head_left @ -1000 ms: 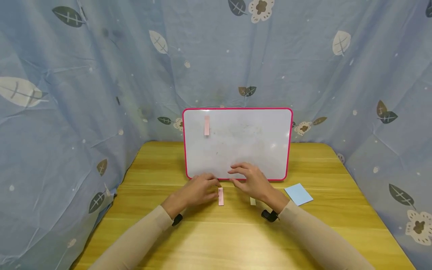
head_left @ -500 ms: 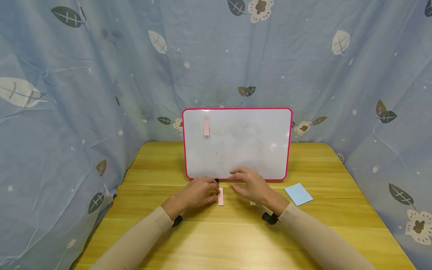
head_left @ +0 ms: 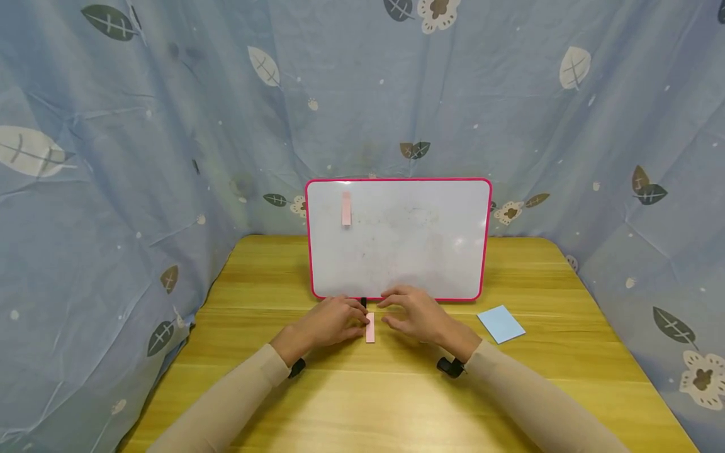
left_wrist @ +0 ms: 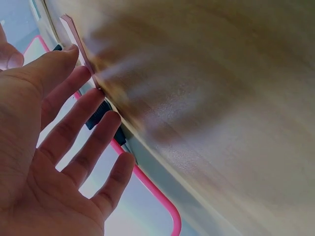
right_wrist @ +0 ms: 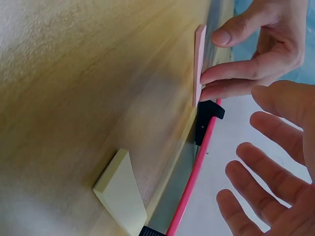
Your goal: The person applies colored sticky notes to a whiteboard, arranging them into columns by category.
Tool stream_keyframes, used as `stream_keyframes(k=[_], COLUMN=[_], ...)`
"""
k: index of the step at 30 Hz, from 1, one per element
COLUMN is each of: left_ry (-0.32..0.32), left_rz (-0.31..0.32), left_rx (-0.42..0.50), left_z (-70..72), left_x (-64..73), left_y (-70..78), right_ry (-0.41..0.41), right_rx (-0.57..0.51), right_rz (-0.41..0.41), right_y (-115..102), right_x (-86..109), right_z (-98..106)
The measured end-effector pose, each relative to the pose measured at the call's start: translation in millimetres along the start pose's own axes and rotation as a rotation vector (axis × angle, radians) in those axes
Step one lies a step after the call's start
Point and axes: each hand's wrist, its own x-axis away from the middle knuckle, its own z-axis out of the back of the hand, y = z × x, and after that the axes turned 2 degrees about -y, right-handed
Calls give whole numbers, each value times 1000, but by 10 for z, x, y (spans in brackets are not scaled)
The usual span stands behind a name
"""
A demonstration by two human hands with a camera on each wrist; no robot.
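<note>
A narrow pink sticky-note pad (head_left: 370,332) lies on the table in front of the whiteboard. My left hand (head_left: 330,321) is just to its left, fingertips right at the pad's edge and the thumb apart from it, as the right wrist view shows. Facing it from the other side, my right hand (head_left: 419,316) hovers with spread, relaxed fingers and holds nothing. A pale yellow sticky-note pad (right_wrist: 122,194) lies beneath the right hand, mostly hidden in the head view. One pink paper strip (head_left: 347,209) sticks to the whiteboard's upper left.
The whiteboard (head_left: 402,251) with a pink frame stands upright behind the hands; a black foot (head_left: 364,303) juts out below it. To the right lies a square blue sticky-note pad (head_left: 501,324) on the wooden table (head_left: 374,402). Patterned blue curtains (head_left: 351,82) enclose the table.
My left hand has come down slightly to the pink pad's edge. The right hand has shifted down and a little left, covering the yellow pad in the head view. Both pads stay put.
</note>
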Motion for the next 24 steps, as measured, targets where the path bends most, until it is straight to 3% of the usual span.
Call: stream_keyframes(k=[24], left_ry=[-18], left_rz=[-1], left_rx=[18], left_z=[19], left_x=[0], left_y=[8], right_ry=[-145], right_rx=[2], right_rz=[9], right_y=[-62], right_x=[-37], right_z=[-200])
